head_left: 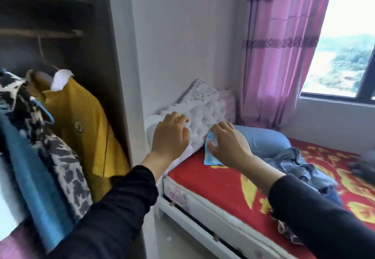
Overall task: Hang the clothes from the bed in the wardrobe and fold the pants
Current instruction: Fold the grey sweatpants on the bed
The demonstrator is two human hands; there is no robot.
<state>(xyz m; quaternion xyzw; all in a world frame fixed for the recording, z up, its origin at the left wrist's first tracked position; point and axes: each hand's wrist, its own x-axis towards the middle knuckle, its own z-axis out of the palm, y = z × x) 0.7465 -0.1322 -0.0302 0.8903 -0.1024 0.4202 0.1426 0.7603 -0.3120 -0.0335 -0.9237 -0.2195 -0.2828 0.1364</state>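
The right grip is pinching a small light blue patterned piece between thumb and fingers, holding it at the head end of the bed, where its lower edge is touching the red and yellow sheet. The left grip is resting at the bed's left head corner with fingers curled against the white tufted headboard; whether it is clutching the padding or only pressing on it cannot be told. Both arms are wearing black sleeves. Just beyond the right grip a blue pillow is lying at the head of the bed, and beside it, further down the bed, crumpled blue-grey denim clothes are lying in a heap on the sheet. To the left of the bed the wardrobe is standing open; inside, a yellow shirt is hanging from the rail, with a black-and-white patterned garment on a blue hanger and a blue garment further from the bed. Behind the bed's head a pink curtain is hanging beside the window.
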